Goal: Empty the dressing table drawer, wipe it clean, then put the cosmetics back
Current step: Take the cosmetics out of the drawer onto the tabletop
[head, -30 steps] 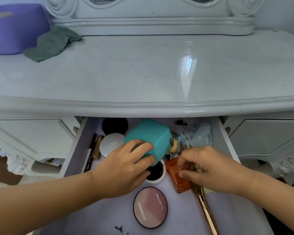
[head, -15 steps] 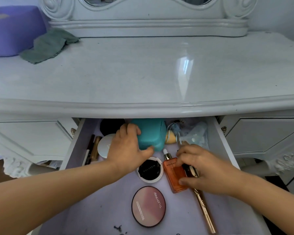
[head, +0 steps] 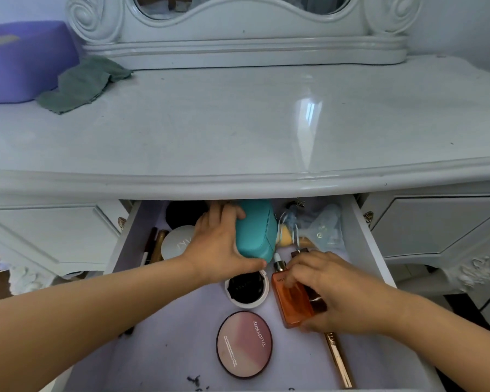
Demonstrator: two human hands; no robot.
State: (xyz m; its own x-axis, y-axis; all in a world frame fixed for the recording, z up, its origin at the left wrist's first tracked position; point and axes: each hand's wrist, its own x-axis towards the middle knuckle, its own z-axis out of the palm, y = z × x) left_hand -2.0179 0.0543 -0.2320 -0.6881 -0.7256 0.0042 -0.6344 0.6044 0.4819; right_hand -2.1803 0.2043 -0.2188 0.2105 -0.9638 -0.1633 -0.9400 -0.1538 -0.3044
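- The left hand (head: pixel 221 244) is grasping the teal case (head: pixel 255 230) at the drawer's (head: pixel 374 250) back edge, under the tabletop's (head: pixel 238 128) lip.
- The right hand (head: pixel 331 292) is clasping the orange bottle (head: pixel 290 301) near the drawer's right side.
- A pink compact (head: pixel 244 344) is lying toward the front edge.
- A green cloth (head: pixel 82 83) is sitting at the tabletop's back left corner.

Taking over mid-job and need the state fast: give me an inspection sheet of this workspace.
Surface: dressing table top bare in the middle.
Job's things: open drawer still holds teal case, orange bottle, pink compact, black compact, white compact.
Clutter: dark crumbs on drawer floor.
Grippers: left hand grips the case; right hand grips the bottle.
Cables: nothing seen.
Surroundings: green cloth, purple box.
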